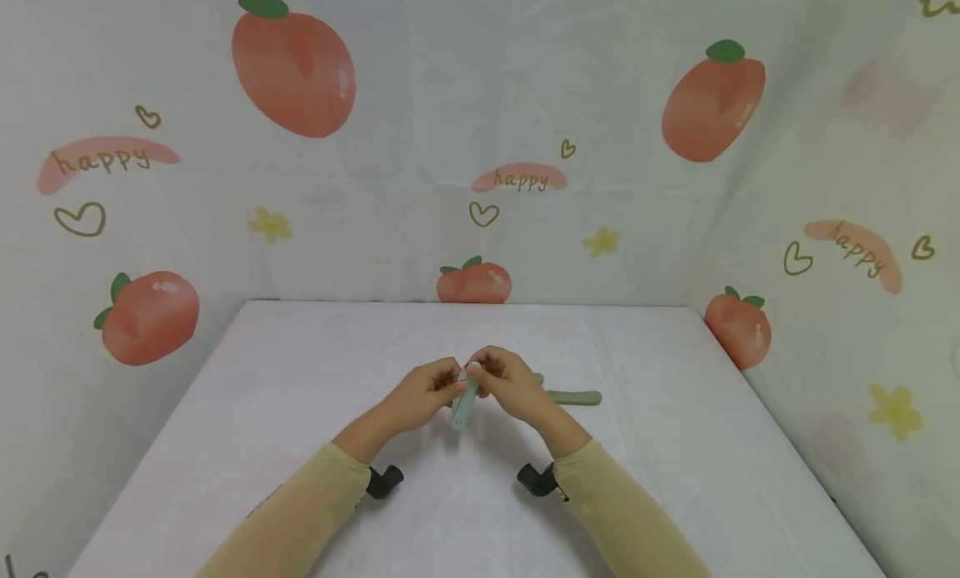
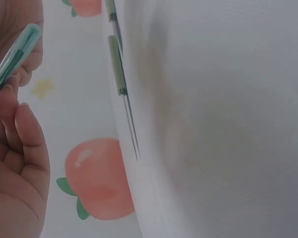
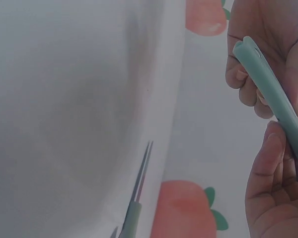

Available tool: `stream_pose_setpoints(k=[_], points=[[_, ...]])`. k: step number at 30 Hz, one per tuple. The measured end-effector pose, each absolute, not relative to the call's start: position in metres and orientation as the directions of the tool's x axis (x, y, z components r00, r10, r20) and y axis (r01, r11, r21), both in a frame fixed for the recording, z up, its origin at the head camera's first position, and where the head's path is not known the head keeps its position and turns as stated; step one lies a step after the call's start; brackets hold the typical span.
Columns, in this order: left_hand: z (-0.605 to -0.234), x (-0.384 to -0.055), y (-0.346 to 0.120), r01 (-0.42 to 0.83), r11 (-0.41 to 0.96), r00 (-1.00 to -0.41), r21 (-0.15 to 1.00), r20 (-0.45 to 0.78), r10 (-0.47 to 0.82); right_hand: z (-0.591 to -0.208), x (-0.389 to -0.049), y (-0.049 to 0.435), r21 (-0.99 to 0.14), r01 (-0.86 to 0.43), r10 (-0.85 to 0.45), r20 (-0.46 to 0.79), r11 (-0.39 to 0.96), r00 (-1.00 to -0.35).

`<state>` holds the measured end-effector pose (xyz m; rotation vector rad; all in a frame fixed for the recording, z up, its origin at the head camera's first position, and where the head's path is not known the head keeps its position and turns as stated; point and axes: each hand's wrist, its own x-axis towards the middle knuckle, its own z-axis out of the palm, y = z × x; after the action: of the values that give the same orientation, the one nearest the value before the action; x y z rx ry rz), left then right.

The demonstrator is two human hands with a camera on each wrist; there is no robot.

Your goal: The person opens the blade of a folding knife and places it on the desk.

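Observation:
Both hands meet above the table around a mint-green slotted handle (image 1: 464, 409), shaped like that of a folding knife. A groove runs along it, plain in the left wrist view, and its free end has a small hole. My left hand (image 1: 420, 394) pinches it from the left. With thumb and fingers, my right hand (image 1: 512, 386) grips its upper end. Fingers hide much of that end; whether a blade is out I cannot tell. Behind the right hand lies an olive-green-handled tool (image 1: 575, 398) with a thin metal end (image 2: 132, 129), its kind unclear.
A second green-handled tool (image 1: 538, 379) lies behind the first, mostly hidden by the right hand. The white-covered table (image 1: 337, 336) meets a printed cloth backdrop (image 1: 405, 228) at its back and sides. Black wrist-camera mounts (image 1: 386, 482) stick out at both sleeves.

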<state>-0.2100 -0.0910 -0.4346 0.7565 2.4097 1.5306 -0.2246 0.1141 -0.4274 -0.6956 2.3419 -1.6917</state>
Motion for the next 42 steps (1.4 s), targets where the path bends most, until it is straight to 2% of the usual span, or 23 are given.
stream_pose_setpoints(k=[8, 19, 32, 37, 42], points=[[-0.436, -0.209, -0.092, 0.328, 0.355, -0.882, 0.876, 0.148, 0.448, -0.425, -0.224, 0.116, -0.926, -0.276, -0.449, 0.138, 0.256, -0.883], [-0.441, -0.208, -0.095, 0.339, 0.33, -0.921, 0.881, 0.24, 0.305, -0.431, -0.226, 0.123, -0.937, -0.252, -0.36, 0.155, 0.243, -0.92], [-0.445, -0.21, -0.099, 0.294, 0.18, -0.951, 0.939, 0.269, 0.151, -0.433, -0.224, 0.135, -0.981, -0.128, -0.34, 0.072, 0.145, -0.938], [-0.445, -0.209, -0.103, 0.249, 0.174, -0.963, 0.953, 0.225, 0.146, -0.434, -0.225, 0.139, -0.988, -0.084, -0.338, 0.036, 0.129, -0.94], [-0.441, -0.209, -0.112, 0.207, 0.22, -0.962, 0.953, 0.157, 0.225, -0.432, -0.227, 0.144, -0.984, -0.093, -0.371, 0.031, 0.151, -0.928]])
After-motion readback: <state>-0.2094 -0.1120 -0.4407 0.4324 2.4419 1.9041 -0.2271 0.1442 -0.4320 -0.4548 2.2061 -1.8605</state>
